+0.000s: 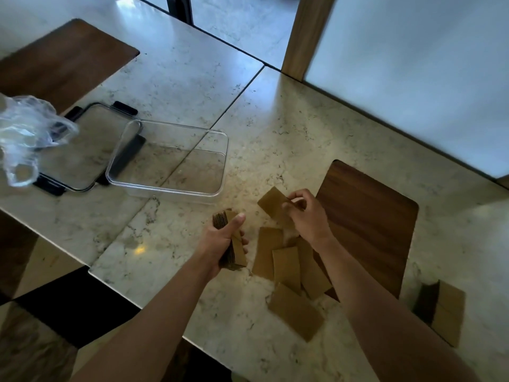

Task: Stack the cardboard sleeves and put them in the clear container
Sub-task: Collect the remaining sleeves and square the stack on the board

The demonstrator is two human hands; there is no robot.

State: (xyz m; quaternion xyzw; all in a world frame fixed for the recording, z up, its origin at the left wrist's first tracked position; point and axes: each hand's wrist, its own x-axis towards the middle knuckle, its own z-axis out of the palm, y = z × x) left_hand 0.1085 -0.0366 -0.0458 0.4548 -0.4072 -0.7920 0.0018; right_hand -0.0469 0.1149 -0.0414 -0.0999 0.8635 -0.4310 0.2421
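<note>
Left hand (225, 238), centre frame, clamps the stack (234, 244) edge-up, likely to keep it squared. Right hand (305, 216) pinches one sleeve (272, 204). Loose sleeves (286, 268) lie lower right of centre. Container (220, 161), left of centre, sits empty, lid (82, 150) off beside it.

clear rectangular plastic container (168, 158): on marble table (275, 128), right of flat clear lid (82, 150)
loose brown cardboard sleeves (286, 268): right of container, nearer the person

A crumpled plastic bag (24, 133) lies on the marble table (176, 78), near a wooden placemat (369, 224).
</note>
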